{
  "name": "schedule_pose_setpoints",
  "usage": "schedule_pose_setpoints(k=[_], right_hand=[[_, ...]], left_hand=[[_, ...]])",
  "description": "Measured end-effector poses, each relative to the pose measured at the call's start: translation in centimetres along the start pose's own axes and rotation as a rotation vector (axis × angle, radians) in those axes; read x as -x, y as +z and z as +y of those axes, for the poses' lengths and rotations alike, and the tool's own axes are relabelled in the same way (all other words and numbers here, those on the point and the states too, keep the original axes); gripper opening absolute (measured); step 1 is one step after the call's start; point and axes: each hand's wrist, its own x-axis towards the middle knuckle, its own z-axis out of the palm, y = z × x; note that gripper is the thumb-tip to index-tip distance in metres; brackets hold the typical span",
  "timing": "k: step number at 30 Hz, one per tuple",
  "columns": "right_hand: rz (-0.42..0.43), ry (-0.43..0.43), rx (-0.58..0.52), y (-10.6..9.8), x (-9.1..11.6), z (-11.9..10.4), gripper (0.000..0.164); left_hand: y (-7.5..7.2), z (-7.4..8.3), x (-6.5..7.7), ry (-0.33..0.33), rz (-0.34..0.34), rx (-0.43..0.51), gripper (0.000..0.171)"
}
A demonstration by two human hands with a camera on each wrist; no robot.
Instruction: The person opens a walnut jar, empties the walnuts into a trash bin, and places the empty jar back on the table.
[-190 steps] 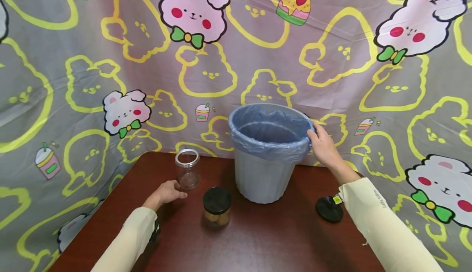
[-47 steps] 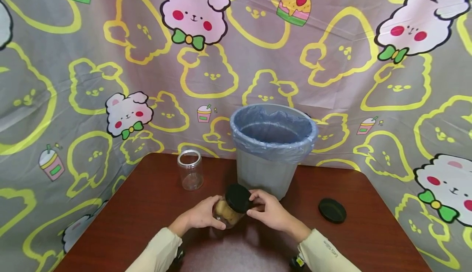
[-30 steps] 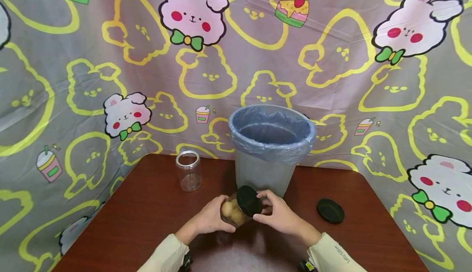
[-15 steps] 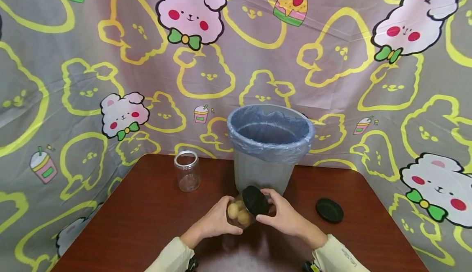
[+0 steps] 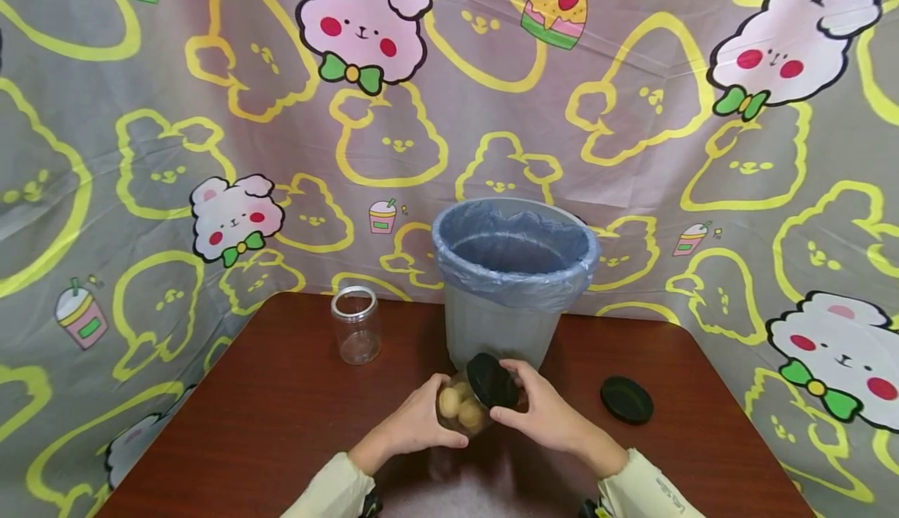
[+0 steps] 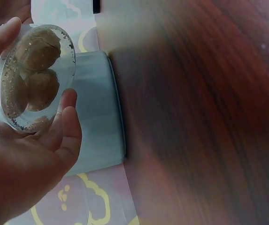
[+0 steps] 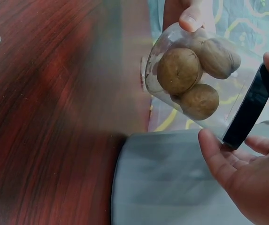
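A clear jar (image 5: pixel 449 428) with several walnuts (image 7: pixel 177 71) inside is held tilted above the table, its black lid (image 5: pixel 493 380) leaning up to the right. My left hand (image 5: pixel 413 423) grips the jar's body near its base. Thumb and fingers of my right hand (image 5: pixel 546 410) hold the lid by its edge. In the right wrist view the lid sits on the jar's mouth. Seen from the left wrist, walnuts and small crumbs show through the jar's bottom.
A grey bin (image 5: pixel 495 331) with a blue liner (image 5: pixel 520 288) stands just behind my hands. An uncovered clear jar (image 5: pixel 357 332) is at the back left. Another black lid (image 5: pixel 627 399) lies at the right on the brown table (image 5: pixel 281 424). Patterned cloth (image 5: pixel 393 136) hangs behind.
The walnut jar stood upright on the table at first, my right hand on the bin's rim. Both hands then took hold of it. Recently it has tilted further and shifted slightly right.
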Motion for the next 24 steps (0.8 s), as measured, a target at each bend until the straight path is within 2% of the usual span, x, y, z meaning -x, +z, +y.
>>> schedule_pose_setpoints(k=[6,12,14,19,21,24], right_hand=[[0.015,0.012,0.017,-0.1,0.0,-0.1,0.068],[0.005,-0.03,0.034,-0.3,0.1,0.2,0.069],[-0.003,-0.032,0.025,-0.6,0.2,-0.7,0.067],[0.003,-0.057,0.017,-0.7,0.1,-0.2,0.068],[0.013,-0.078,0.021,-0.5,0.0,1.0,0.069],[0.02,-0.096,0.014,-0.6,0.1,1.2,0.07]], left_hand=[[0.1,0.0,-0.1,0.021,0.012,-0.002,0.087],[0.3,0.2,-0.2,0.069,0.016,-0.029,0.093],[0.3,0.3,-0.2,0.069,0.017,-0.037,0.091],[0.4,0.4,-0.3,0.079,0.029,-0.047,0.089],[0.4,0.5,-0.4,0.085,0.034,-0.05,0.089],[0.5,0.6,-0.4,0.077,0.027,-0.034,0.089]])
